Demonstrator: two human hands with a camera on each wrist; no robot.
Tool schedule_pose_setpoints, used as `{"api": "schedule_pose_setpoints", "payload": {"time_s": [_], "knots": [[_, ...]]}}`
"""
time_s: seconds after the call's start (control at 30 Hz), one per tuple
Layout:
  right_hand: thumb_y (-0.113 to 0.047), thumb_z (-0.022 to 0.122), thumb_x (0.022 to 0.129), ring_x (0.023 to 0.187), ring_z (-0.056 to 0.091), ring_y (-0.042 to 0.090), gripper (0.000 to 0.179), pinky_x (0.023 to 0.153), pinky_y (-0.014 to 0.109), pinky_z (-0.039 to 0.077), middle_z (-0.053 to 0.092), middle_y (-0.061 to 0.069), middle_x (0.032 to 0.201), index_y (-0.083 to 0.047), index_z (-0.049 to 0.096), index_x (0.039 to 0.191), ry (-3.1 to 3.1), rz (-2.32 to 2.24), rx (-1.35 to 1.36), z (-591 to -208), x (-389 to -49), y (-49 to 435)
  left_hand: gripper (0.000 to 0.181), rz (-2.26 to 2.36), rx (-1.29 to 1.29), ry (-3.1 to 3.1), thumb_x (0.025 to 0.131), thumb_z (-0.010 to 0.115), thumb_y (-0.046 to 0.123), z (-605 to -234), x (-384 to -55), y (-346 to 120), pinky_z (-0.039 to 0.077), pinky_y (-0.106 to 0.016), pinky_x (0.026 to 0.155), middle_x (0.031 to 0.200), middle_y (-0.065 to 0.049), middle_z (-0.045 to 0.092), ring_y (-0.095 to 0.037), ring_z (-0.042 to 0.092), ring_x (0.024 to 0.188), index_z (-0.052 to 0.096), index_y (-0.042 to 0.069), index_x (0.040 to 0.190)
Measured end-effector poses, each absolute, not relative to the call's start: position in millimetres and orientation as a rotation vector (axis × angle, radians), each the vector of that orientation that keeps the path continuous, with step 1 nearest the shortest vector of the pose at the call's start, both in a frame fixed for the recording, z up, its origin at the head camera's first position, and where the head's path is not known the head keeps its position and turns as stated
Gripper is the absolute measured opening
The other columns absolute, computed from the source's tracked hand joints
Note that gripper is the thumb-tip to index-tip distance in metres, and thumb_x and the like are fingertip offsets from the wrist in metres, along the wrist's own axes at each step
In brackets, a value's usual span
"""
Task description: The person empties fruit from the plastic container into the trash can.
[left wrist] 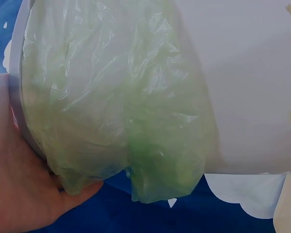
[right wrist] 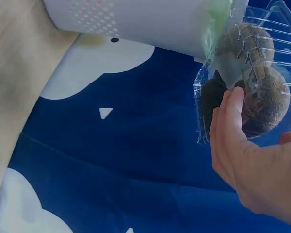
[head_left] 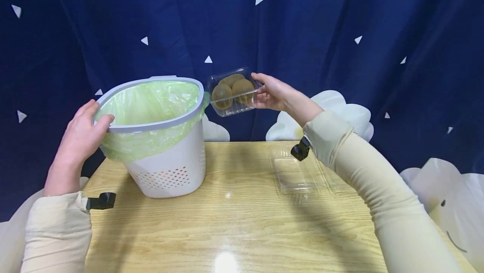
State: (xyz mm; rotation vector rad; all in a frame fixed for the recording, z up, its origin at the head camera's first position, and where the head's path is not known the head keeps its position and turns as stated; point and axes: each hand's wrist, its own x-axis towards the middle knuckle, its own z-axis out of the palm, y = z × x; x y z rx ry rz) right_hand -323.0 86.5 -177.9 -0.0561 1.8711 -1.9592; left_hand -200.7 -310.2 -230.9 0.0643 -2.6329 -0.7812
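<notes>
A white trash bin [head_left: 193, 151] with a grey-blue rim stands at the far left of the table, lined with a pale green plastic bag [head_left: 151, 101] folded over its rim. My left hand [head_left: 81, 134] grips the rim on the left side; in the left wrist view the same hand [left wrist: 19, 170] is beside the hanging bag. Right of the bin and above the table, my right hand [head_left: 274, 92] holds a clear plastic box [head_left: 230, 109] by its right end. Inside it are three brown, round fruits [head_left: 243, 89] that look like kiwis. From the right wrist, fingers [right wrist: 235, 109] lie against the box's underside.
On the wooden table [head_left: 234, 227], a second clear plastic box [head_left: 295, 172] lies below the right forearm, its far side partly behind the wrist camera. A dark blue curtain [head_left: 302, 21] with white triangles and cloud or flower shapes hangs behind the table.
</notes>
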Motion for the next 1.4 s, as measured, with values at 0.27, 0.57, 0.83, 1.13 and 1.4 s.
{"api": "schedule_pose_setpoints", "payload": {"time_s": [0.27, 0.57, 0.83, 1.13, 1.4], "knots": [[-0.044, 0.042, 0.093, 0.098, 0.055, 0.023, 0.048, 0.097, 0.035, 0.043, 0.051, 0.012, 0.105, -0.002, 0.043, 0.117, 1.864, -1.994, -0.049, -158, -327, 69, 0.066, -0.775, 0.069, -2.626, 0.092, 0.031, 0.034, -229, -201, -309, 0.012, -0.055, 0.109, 0.149, -0.025, 0.009, -0.045, 0.012, 0.134, 0.018, -0.010, 0.140], [-0.044, 0.042, 0.093, 0.104, 0.054, 0.024, 0.056, 0.097, 0.034, 0.043, 0.051, 0.015, 0.109, 0.001, 0.040, 0.127, 1.841, -1.988, -0.079, -148, -332, 45, 0.067, -0.779, 0.069, -2.623, 0.092, 0.031, 0.035, -230, -202, -309, 0.012, -0.056, 0.109, 0.149, -0.024, 0.010, -0.044, 0.012, 0.135, 0.018, -0.009, 0.140], [-0.042, 0.045, 0.092, 0.076, 0.056, 0.018, 0.053, 0.096, 0.033, 0.044, 0.053, 0.013, 0.095, 0.003, 0.044, 0.120, 1.828, -1.997, -0.083, -145, -339, 30, 0.067, -0.797, 0.074, -2.622, 0.092, 0.031, 0.035, -231, -203, -307, 0.011, -0.056, 0.109, 0.150, -0.023, 0.009, -0.045, 0.011, 0.135, 0.017, -0.008, 0.141], [-0.044, 0.050, 0.089, 0.070, 0.059, 0.019, 0.057, 0.090, 0.032, 0.048, 0.055, 0.013, 0.090, 0.004, 0.047, 0.121, 1.940, -1.958, -0.072, -140, -342, 14, 0.067, -0.785, 0.078, -2.610, 0.092, 0.032, 0.035, -231, -203, -307, 0.012, -0.054, 0.109, 0.149, -0.025, 0.011, -0.045, 0.012, 0.135, 0.018, -0.010, 0.140], [-0.045, 0.051, 0.089, 0.071, 0.060, 0.018, 0.055, 0.084, 0.029, 0.051, 0.057, 0.012, 0.094, 0.002, 0.050, 0.119, 2.026, -1.878, -0.080, -134, -343, 4, 0.066, -0.800, 0.079, -2.590, 0.092, 0.032, 0.034, -231, -202, -308, 0.012, -0.054, 0.109, 0.149, -0.024, 0.012, -0.044, 0.013, 0.135, 0.019, -0.010, 0.139]]}}
